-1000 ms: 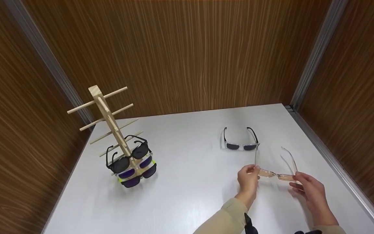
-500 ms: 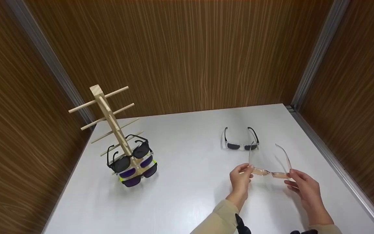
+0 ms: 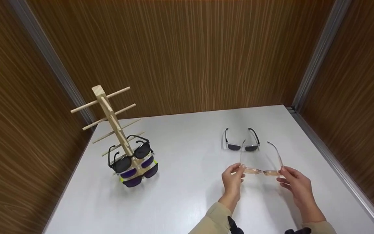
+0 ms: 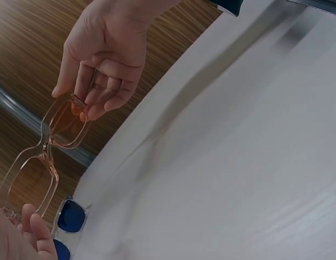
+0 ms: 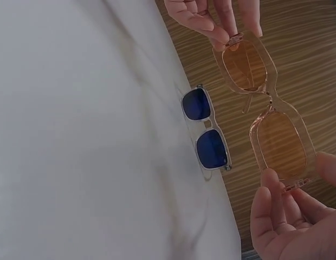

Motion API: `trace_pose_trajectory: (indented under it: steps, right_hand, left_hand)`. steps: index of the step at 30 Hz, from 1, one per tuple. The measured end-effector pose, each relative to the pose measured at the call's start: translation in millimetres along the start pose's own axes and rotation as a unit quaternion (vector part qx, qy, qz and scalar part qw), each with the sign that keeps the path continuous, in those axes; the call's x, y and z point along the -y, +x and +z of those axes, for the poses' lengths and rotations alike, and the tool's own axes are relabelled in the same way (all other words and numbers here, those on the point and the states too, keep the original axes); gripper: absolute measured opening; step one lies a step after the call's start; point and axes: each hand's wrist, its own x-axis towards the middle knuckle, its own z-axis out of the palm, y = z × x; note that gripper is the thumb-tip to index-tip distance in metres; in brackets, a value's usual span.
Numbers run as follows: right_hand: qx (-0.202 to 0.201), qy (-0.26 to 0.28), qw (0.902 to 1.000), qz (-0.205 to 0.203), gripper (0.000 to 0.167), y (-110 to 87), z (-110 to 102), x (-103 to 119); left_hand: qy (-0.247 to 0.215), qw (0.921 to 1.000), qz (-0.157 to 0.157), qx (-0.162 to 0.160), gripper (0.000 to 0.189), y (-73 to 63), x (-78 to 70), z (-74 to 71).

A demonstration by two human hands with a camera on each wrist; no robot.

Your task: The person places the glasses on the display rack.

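Between both hands, a pair of glasses (image 3: pixel 253 170) with a clear frame and orange-tinted lenses is held above the table, its temples unfolded and pointing away. My left hand (image 3: pixel 232 182) pinches the left hinge corner between thumb and fingers. At the opposite corner my right hand (image 3: pixel 296 185) pinches the frame in the same manner. The right wrist view shows the orange lenses (image 5: pixel 284 143) close up, with fingers at both ends. Just beyond, sunglasses (image 3: pixel 234 147) with a clear front, dark lenses and black temples lie on the table; their lenses look blue in the wrist views.
On the left stands a wooden glasses rack (image 3: pixel 113 122) with several pegs. Its lower part carries black sunglasses (image 3: pixel 122 164) and two more pairs below them. The white table (image 3: pixel 180 169) is enclosed by wood-grain panels (image 3: pixel 187 55) at the back and sides.
Both hands have moved left, and slightly up in the head view, carrying the orange-tinted glasses with them. The grip looks the same. The rack and the sunglasses on the table stay in place.
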Motion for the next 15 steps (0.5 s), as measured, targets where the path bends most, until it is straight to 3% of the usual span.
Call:
trace_pose_trajectory:
  steps: [15]
  right_hand:
    - [0.01,-0.034,0.9989,-0.031,0.066,1.1,28.3,-1.2]
  left_hand:
    - [0.02,0.9986,0.048,-0.004,0.022,7.1,-7.1,-27.5]
